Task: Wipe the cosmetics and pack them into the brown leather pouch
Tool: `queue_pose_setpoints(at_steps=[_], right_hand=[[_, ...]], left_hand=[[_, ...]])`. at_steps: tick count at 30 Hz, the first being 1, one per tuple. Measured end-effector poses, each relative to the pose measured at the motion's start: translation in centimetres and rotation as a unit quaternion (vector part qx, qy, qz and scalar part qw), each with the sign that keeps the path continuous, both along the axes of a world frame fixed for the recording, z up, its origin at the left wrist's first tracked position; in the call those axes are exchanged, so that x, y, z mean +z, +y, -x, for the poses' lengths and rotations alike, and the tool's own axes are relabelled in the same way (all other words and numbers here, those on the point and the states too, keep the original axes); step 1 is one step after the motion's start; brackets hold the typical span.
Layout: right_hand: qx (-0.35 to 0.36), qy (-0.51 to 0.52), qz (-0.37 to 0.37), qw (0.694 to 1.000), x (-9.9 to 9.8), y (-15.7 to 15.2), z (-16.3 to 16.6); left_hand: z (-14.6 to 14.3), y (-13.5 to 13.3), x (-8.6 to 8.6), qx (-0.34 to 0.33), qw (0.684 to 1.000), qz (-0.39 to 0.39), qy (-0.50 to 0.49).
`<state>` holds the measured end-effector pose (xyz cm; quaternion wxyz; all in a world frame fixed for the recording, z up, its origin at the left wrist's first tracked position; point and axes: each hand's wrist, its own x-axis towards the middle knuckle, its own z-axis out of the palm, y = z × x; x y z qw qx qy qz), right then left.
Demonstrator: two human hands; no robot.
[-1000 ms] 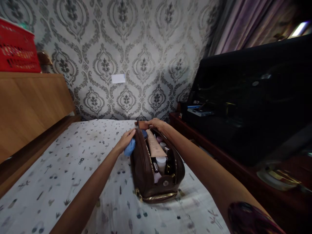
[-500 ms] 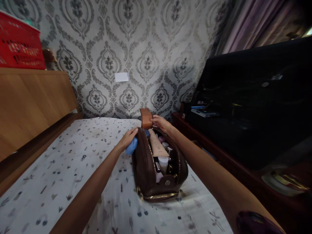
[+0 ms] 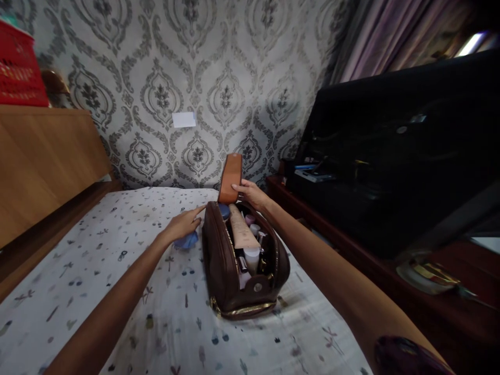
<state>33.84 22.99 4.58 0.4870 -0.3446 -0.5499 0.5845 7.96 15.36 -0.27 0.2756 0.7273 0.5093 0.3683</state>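
Observation:
A dark brown cosmetic bag stands unzipped on the bed, its gold zipper parted. Inside it a beige tube lies over a white-capped bottle, among several small jars and bottles. At the bag's far end my right hand pinches the tan underside of its strap flap, which is raised upright. My left hand is just left of the bag, index finger stretched toward the far corner. Its other fingers curl around a soft blue cloth-like thing, partly hidden below the palm.
The bed's white printed sheet runs to the patterned wall. A wooden headboard-like panel and a red basket are on the left. To the right stand a dark red ledge and a big black panel.
My left hand has let go of the bag's edge and drawn back left with the blue thing. My right hand has lifted the strap flap higher. The view has shifted slightly right.

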Motion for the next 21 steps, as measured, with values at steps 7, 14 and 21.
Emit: queue_pose_setpoints(at_steps=[7,14,21], right_hand=[[0.018,0.031,-0.031,0.999,0.0,-0.3,-0.2],[-0.004,0.058,-0.049,0.997,-0.5,-0.7,0.3],[-0.028,0.074,-0.066,0.995,-0.9,-1.0,1.0]], left_hand=[[-2.3,0.3,2.2,-0.036,0.999,-0.015,-0.002],[-5.1,2.1,2.0,-0.045,0.996,-0.010,-0.080],[-6.8,3.2,2.5,-0.087,0.982,-0.005,-0.170]])
